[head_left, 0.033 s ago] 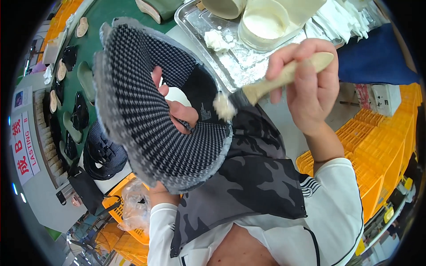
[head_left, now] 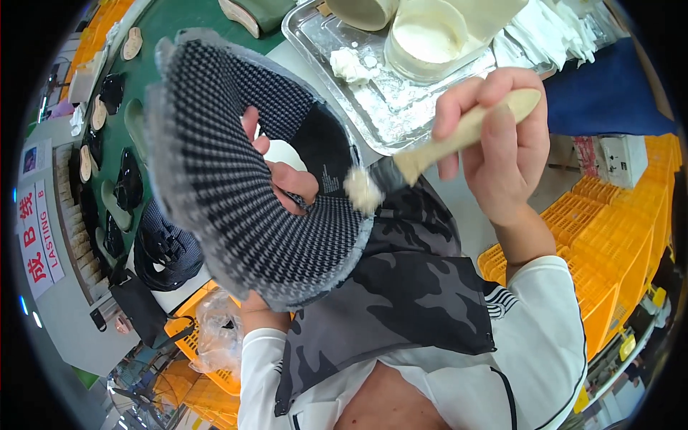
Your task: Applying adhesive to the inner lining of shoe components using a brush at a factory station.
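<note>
Black-and-grey houndstooth knit fabric with a fuzzy pale rim (head_left: 204, 158) is held in the air, between the person's body and the green desk (head_left: 168, 21), and it opens like a wide funnel. The bare left hand (head_left: 295, 183) shows some fingers in the central opening; they seem to grip the inner edge, perhaps so that the patterned face is turned upward, but the full grasp is hidden.

The bare right hand (head_left: 510, 140) is closed around the handle of a pale wooden brush (head_left: 430, 153), probably so that the fingers are away from the bristles (head_left: 362, 190), which carry something whitish. These are just beside the right rim of the fabric; whether they touch it, one cannot tell.

The shiny rectangular metal tray (head_left: 319, 39) has its near corner close to the brush, which seems to make the clear round tub of white paste (head_left: 405, 63) easy to reach. A soft white lump (head_left: 349, 64) lies between the tub and the tray's left edge.
</note>
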`<action>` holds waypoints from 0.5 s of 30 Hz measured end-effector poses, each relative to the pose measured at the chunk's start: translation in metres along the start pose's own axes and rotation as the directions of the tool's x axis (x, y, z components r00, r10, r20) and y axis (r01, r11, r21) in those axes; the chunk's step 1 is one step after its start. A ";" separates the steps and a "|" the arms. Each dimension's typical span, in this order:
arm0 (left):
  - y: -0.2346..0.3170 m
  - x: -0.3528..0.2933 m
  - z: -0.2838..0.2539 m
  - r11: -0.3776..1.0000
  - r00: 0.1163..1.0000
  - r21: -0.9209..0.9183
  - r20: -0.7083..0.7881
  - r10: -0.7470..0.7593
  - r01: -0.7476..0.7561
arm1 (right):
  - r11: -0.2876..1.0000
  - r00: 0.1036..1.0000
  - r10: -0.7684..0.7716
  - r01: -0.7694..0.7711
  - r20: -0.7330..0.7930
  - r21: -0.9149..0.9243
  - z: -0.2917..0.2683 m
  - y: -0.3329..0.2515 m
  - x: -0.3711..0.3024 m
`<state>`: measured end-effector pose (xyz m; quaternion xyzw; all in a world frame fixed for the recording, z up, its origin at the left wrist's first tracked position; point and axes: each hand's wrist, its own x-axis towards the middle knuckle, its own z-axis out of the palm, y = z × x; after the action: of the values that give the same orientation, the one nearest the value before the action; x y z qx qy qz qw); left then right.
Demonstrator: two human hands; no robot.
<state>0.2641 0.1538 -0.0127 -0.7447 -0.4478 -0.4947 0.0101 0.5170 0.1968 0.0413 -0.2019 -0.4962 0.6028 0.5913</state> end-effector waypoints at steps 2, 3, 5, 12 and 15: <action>0.009 0.004 0.001 0.996 0.995 0.010 -0.036 -0.092 0.092 | 0.999 0.998 0.043 -0.044 0.053 0.022 0.004 0.001 -0.008; -0.036 -0.024 -0.005 0.985 0.986 0.052 -0.010 0.163 -0.163 | 0.996 0.993 0.073 -0.077 0.097 0.041 0.009 0.004 -0.010; -0.034 -0.022 0.017 0.987 0.983 0.094 -0.121 0.141 -0.130 | 0.988 0.984 0.155 -0.153 0.090 -0.022 0.011 0.010 -0.015; 0.007 -0.001 0.030 0.947 0.949 0.286 -0.310 -0.051 0.144 | 0.992 0.986 0.017 0.004 0.165 -0.123 0.005 0.006 -0.012; -0.013 -0.014 0.015 0.986 0.960 0.056 -0.243 -0.139 0.157 | 0.988 0.980 0.038 -0.007 0.196 -0.156 0.005 0.014 -0.015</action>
<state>0.2649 0.1597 -0.0364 -0.6435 -0.5160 -0.5627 0.0547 0.5092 0.1837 0.0269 -0.1915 -0.5955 0.5863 0.5148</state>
